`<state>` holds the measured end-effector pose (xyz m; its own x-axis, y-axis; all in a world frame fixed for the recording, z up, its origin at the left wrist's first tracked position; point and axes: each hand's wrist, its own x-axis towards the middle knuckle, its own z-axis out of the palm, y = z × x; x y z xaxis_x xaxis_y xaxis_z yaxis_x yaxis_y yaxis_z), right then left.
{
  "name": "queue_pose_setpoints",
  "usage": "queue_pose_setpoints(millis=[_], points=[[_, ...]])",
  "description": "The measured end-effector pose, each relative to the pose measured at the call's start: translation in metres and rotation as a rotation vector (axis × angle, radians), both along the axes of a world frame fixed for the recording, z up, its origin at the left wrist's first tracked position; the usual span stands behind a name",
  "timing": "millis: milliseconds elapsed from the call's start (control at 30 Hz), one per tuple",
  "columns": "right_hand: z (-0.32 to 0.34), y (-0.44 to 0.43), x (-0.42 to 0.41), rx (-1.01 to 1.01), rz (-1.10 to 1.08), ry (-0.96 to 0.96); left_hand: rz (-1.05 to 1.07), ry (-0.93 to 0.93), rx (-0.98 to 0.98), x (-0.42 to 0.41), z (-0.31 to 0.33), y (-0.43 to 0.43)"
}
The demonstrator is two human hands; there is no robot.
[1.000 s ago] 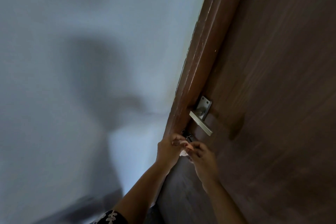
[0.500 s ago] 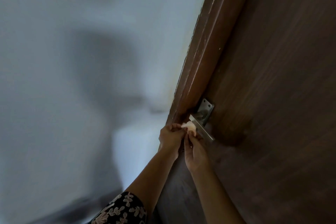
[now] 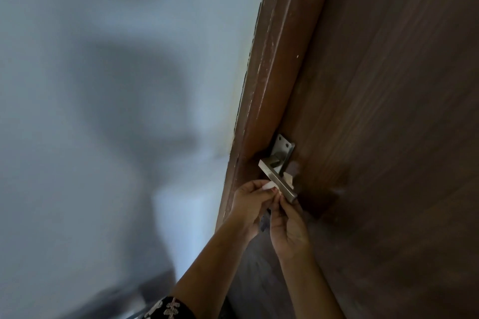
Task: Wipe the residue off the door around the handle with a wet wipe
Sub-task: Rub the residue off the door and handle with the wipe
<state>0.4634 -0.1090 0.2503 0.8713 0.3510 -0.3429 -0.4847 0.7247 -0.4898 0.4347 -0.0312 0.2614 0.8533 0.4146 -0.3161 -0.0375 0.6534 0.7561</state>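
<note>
Left hand (image 3: 250,204) and right hand (image 3: 287,225) both pinch a wet wipe (image 3: 269,185) just under the lever handle (image 3: 277,179) on the door (image 3: 388,137); wiping looks underway, next likely pressing around the plate.

Most of the wet wipe (image 3: 269,185) hides behind the lever handle (image 3: 278,181) and both hands' fingers (image 3: 261,190), so grip is unclear. Wall (image 3: 103,111) at nine o'clock smears into blur. Patterned sleeve (image 3: 168,309) cut off at six o'clock.
</note>
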Motion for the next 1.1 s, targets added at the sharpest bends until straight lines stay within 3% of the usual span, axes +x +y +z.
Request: queue_pose_setpoints(millis=[267,400,500,567,700,1100], points=[[0.007,-0.03,-0.021,-0.055,-0.104,-0.04,-0.112,-0.075,-0.196,-0.008,-0.004,-0.02],[0.02,-0.043,-0.034,-0.193,-0.141,-0.207,-0.144,-0.07,-0.234,-0.014,-0.002,-0.024],[0.045,-0.049,-0.035,-0.484,-0.241,-0.512,-0.164,-0.018,-0.242,-0.017,0.0,-0.022],[0.066,-0.045,-0.027,-0.844,-0.255,-0.825,-0.108,0.067,-0.213,-0.018,0.0,-0.018],[0.077,-0.013,0.001,-1.579,0.172,-1.211,-0.023,0.148,-0.151,-0.022,0.004,-0.007],[0.073,0.054,0.006,-2.449,0.195,-1.881,-0.014,0.189,-0.071,-0.032,0.015,0.015]])
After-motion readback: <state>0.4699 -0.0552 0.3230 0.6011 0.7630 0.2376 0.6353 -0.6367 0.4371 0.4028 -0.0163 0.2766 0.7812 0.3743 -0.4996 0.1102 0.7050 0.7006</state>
